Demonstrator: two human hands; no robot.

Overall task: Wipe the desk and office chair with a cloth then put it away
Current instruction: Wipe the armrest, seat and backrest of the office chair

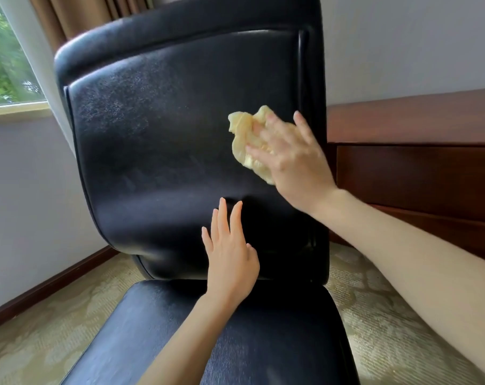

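Desk [413,118] crowds chair [163,129] (perhaps touching).

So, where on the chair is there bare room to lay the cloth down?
The seat is bare on both sides of the left forearm. The backrest is bare left of the cloth. Its right and lower middle are crowded: the right hand presses the cloth, and the left hand reaches there.

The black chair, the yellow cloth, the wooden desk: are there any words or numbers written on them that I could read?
None: no words, labels, brands or numbers show anywhere in the head view.
Office chair backrest: plain black leather, only dusty marks.
Yellow cloth under the right hand: no tag or print visible.
Wooden desk: bare wood, no sign.
Left hand rests open on the backrest and covers no writing that can be seen.
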